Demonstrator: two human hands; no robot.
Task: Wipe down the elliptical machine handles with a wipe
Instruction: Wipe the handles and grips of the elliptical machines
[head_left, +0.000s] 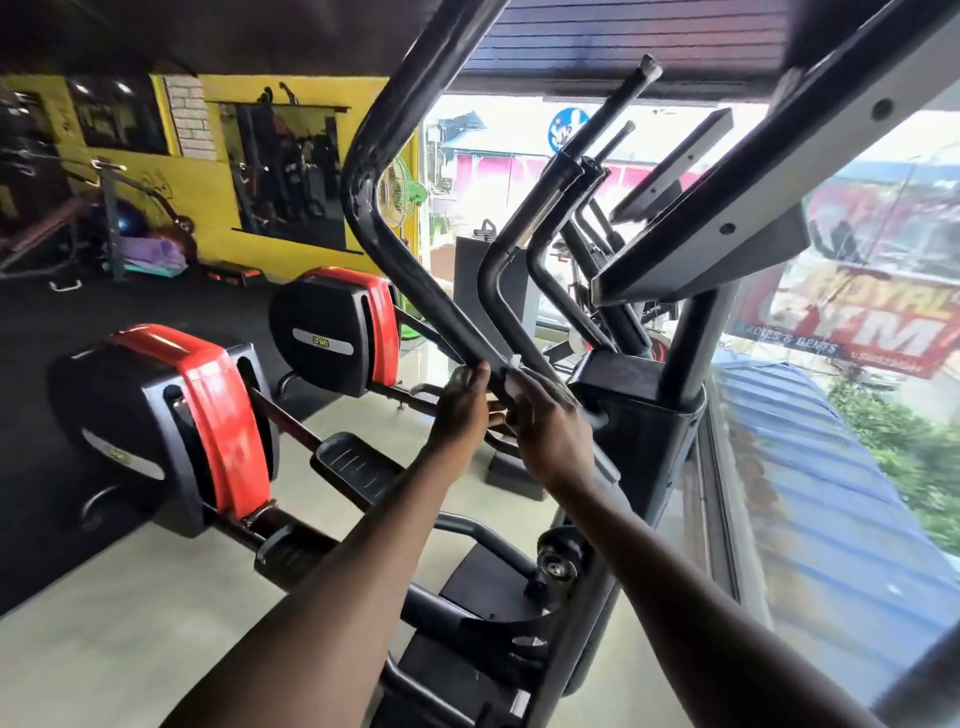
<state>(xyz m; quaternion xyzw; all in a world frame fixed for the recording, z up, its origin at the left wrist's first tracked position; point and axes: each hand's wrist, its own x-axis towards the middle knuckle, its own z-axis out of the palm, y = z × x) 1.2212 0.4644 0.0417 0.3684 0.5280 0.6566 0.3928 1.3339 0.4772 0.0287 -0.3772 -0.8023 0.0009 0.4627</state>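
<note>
A black bent handle bar (400, 260) of the elliptical runs from the top of the view down to the machine's column. Low on that bar, my left hand (462, 410) grips it from the left side. Just to the right, my right hand (550, 426) presses a small white wipe (511, 376) against the same bar. Only a strip of the wipe shows above my fingers. Two more black handle bars (498, 270) stand behind, farther from me.
The console (727, 197) juts out above right, over the black column (639, 410). Foot pedals (358, 467) lie below my arms. Two red and black flywheel housings (171, 426) stand at left. A glass window (857, 415) closes the right side.
</note>
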